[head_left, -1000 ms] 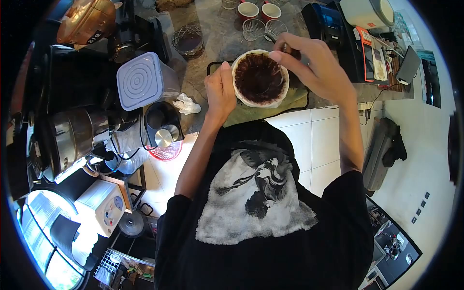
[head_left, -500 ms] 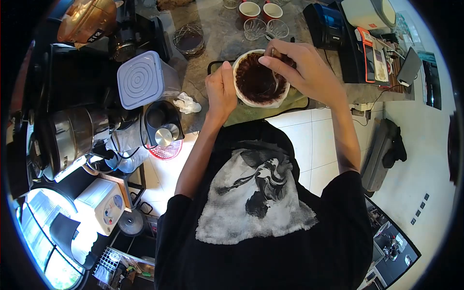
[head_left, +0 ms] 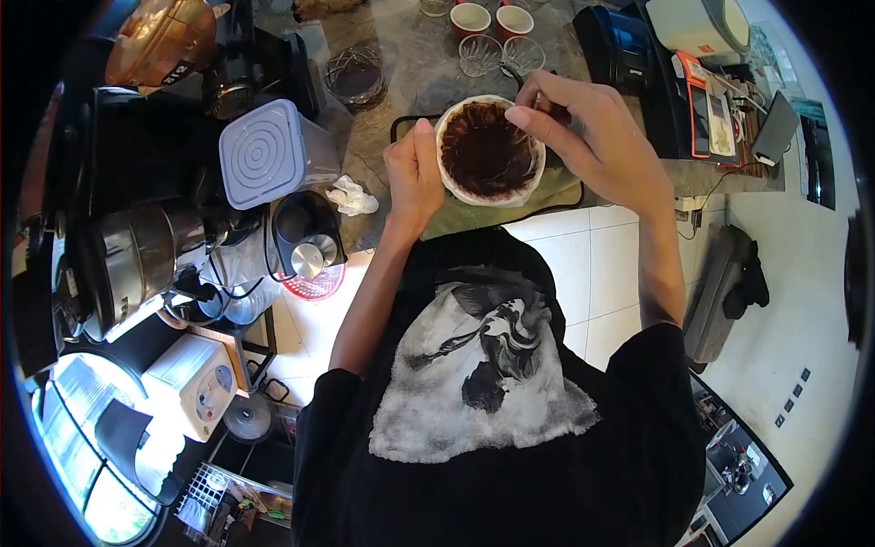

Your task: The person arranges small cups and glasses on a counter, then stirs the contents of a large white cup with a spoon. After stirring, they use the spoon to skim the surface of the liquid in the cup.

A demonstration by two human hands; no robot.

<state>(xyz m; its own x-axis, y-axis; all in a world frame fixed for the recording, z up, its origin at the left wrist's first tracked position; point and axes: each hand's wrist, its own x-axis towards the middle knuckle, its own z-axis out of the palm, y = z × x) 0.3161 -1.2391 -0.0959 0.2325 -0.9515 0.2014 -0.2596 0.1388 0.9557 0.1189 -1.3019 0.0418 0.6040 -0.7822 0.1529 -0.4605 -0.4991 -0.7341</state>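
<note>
A round white-rimmed bowl [head_left: 492, 198] holds a dark brown, wet-looking mass like coffee grounds, smeared up its inner wall. My left hand [head_left: 416, 173] is closed in a fist against the bowl's left side, thumb up; the part it grips is hidden by the fingers. Over the bowl's upper right rim, my right hand [head_left: 588, 132] pinches a thin spoon, mostly hidden behind the fingers. Under the bowl lies a green cloth [head_left: 465, 217] on the counter.
Beyond the bowl stand two red cups [head_left: 470, 18] and two clear glasses [head_left: 480, 56]. A wire-patterned glass [head_left: 355, 80], a lidded plastic container [head_left: 264, 155] and crumpled tissue [head_left: 352, 196] are to the left. A card terminal [head_left: 700, 109] lies at right.
My right hand has moved slightly right and drawn the spoon up out of the brown mass. My left hand stays at the bowl's side.
</note>
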